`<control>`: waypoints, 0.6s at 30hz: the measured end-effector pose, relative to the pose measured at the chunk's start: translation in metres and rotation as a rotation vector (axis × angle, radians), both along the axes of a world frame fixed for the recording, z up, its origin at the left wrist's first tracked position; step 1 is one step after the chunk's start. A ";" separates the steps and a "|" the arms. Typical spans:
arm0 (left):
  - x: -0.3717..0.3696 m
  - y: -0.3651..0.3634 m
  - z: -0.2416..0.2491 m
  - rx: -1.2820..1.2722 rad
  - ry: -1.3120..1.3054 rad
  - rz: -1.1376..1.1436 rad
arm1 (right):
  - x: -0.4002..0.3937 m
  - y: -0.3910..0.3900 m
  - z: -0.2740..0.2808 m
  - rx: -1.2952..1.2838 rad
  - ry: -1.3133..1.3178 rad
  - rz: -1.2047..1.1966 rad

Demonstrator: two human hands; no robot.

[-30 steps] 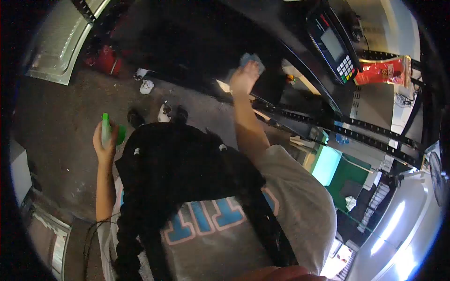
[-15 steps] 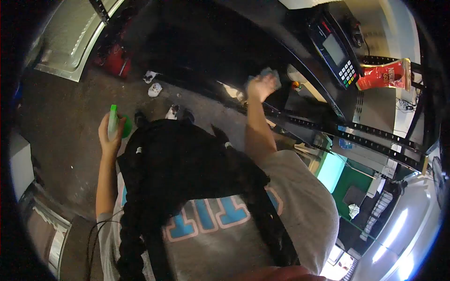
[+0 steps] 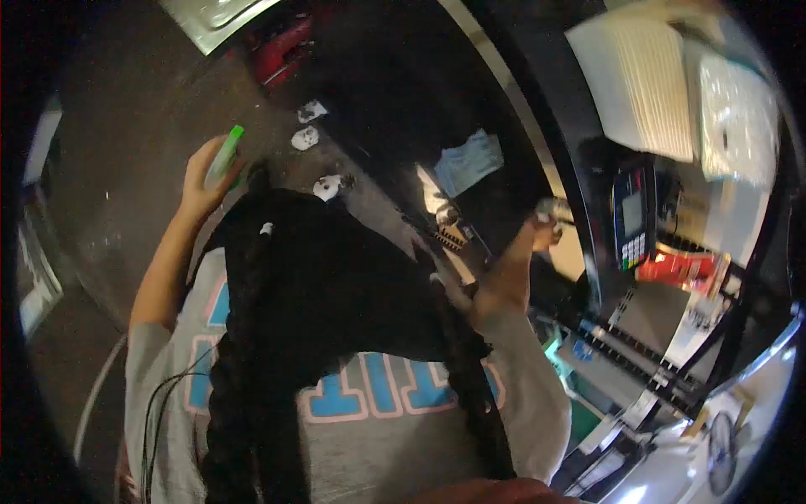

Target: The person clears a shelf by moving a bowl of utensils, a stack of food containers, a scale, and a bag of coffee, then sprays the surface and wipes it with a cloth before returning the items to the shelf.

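Note:
In my left hand, at left over the dark floor, is what looks like a spray bottle with a bright green head; the fingers wrap round it. My right hand reaches to the edge of the shelf at right, fingers curled. A greyish, see-through thing shows at its fingertips; I cannot tell what it is. A crumpled light-blue cloth lies on the black surface, apart from the right hand.
A card terminal stands on the right, beside a red packet. Behind it are a stack of pale foam-like trays and a clear plastic-wrapped pack. A red object sits on the floor, upper left.
My right hand has let go of the cloth, left it on the black surface and moved right to the shelf edge. My left hand still holds the bottle, now tilted. The view has shifted.

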State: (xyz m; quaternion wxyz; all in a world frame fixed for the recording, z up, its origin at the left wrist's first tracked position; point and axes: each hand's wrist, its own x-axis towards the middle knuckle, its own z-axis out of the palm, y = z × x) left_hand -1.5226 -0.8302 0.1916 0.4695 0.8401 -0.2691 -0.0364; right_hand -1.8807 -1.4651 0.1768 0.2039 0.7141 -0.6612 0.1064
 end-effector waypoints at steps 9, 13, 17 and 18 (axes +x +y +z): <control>-0.008 0.018 0.035 -0.072 0.216 0.057 | 0.113 0.047 0.036 0.013 -0.018 0.453; -0.005 0.037 0.040 -0.036 0.136 0.077 | 0.250 0.047 -0.022 0.089 -0.011 0.895; 0.003 0.075 0.039 0.008 0.184 0.157 | 0.412 0.160 0.029 0.140 -0.218 1.146; 0.008 0.092 0.040 0.040 0.196 0.191 | 0.444 0.173 0.020 0.118 -0.271 1.255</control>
